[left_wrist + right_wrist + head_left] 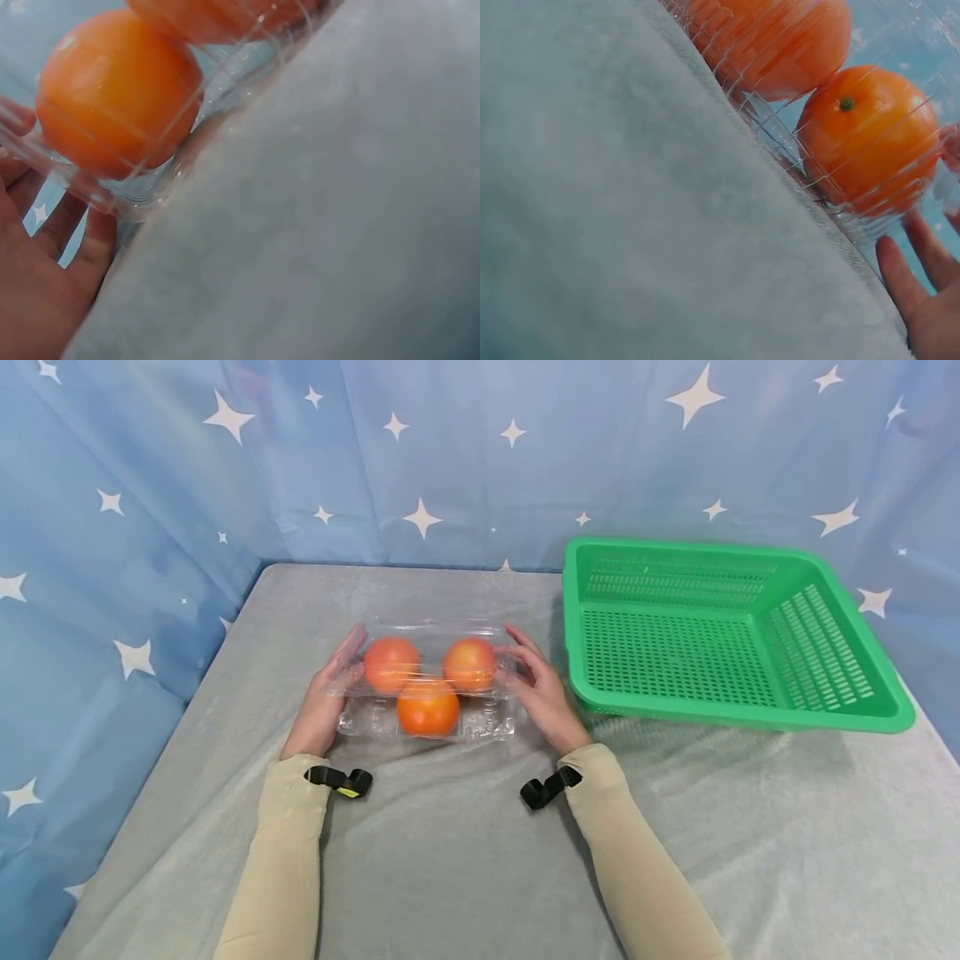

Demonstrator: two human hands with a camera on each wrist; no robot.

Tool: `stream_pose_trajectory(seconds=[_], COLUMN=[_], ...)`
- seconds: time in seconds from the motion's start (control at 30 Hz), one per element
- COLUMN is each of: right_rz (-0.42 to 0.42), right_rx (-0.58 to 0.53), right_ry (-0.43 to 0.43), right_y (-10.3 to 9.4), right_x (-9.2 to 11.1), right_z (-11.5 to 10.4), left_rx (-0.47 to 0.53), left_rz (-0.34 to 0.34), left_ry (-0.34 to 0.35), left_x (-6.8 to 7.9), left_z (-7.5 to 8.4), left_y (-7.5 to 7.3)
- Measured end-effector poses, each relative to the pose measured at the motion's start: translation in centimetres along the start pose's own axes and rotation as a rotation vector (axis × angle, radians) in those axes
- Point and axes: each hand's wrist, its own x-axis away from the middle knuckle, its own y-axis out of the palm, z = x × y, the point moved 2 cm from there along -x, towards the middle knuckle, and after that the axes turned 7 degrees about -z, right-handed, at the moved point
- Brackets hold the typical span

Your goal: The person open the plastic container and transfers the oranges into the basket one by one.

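A clear plastic clamshell box (360,720) holds three oranges: a left orange (392,665), a right orange (470,665) and a front orange (427,708). Its transparent lid (435,628) hangs over the two rear fruits and looks blurred. My left hand (318,706) holds the box's left side, thumb and fingers about the clear edge. On the opposite side my right hand (547,700) holds the box, its fingers spread along the end. Through the plastic, the left wrist view shows an orange (120,97) near the left fingers; the right wrist view shows another (870,142) beside the right fingers.
A green slotted plastic basket (750,720) stands to the right of the box, close to my right hand. Grey cloth (435,860) covers the table. Behind and to the left hangs a blue curtain (465,468) with white stars.
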Motion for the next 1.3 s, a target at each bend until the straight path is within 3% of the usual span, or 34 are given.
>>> stream_pose_trajectory(seconds=[0.27,0.87,1.3], right_rz=[-0.003,-0.001,-0.006], right_rx=[-0.022,-0.048,-0.091], right_ry=[0.021,0.041,0.034], right_y=[-0.03,-0.08,-0.05], right_x=[0.02,-0.03,0.01], right_z=[0.18,0.45,0.37], left_rx=[0.026,0.144,0.101], left_rz=[0.004,0.022,0.014], left_ry=[0.026,0.002,0.009], left_x=[0.13,0.09,-0.09], left_z=[0.23,-0.05,-0.22], left_y=[0.20,0.33,0.22])
